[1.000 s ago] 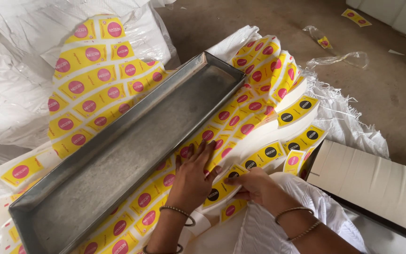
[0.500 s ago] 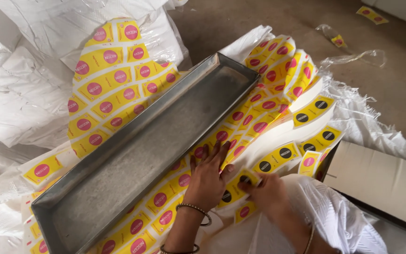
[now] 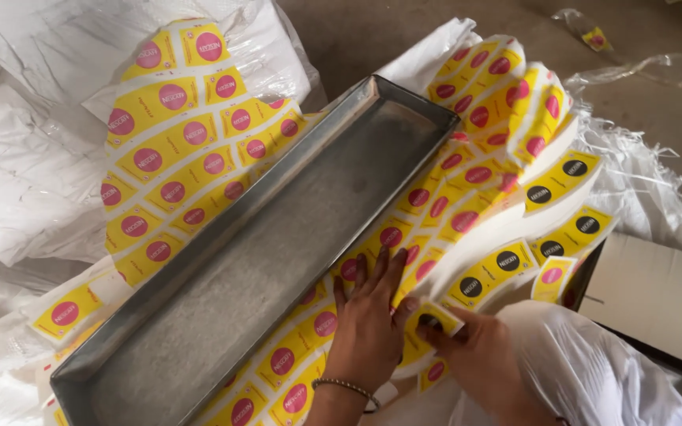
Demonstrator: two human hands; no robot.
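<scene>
Bare grey floor (image 3: 404, 31) fills the top of the frame, with a scrap of clear plastic (image 3: 633, 67) and one stray label lying on it at the upper right. Below it, white woven sacks (image 3: 25, 181) spread across the left side and lower corners, their edges fraying at the right.

A long grey metal tray (image 3: 278, 237) runs diagonally from the lower left to the upper middle, its near end cut off by the bottom edge. Fanned stacks of curved yellow labels with pink dots (image 3: 175, 150) lie on both sides of it; those under the tray are hidden. To the right, a few yellow labels with black dots (image 3: 562, 177) overlap the pink-dotted ones.

The left hand (image 3: 369, 315) lies flat with fingers spread on the labels just beside the tray's right wall, a thin bracelet at the wrist. The right hand (image 3: 475, 355) sits at the lower middle, pinching a single yellow label (image 3: 434, 319) with a dark dot between thumb and fingers; the fingertips are partly covered by the label and by the left hand. White cloth (image 3: 586, 371) hides the right forearm. A pale cardboard box (image 3: 665, 292) at the right edge is cut off, its contents unseen.
</scene>
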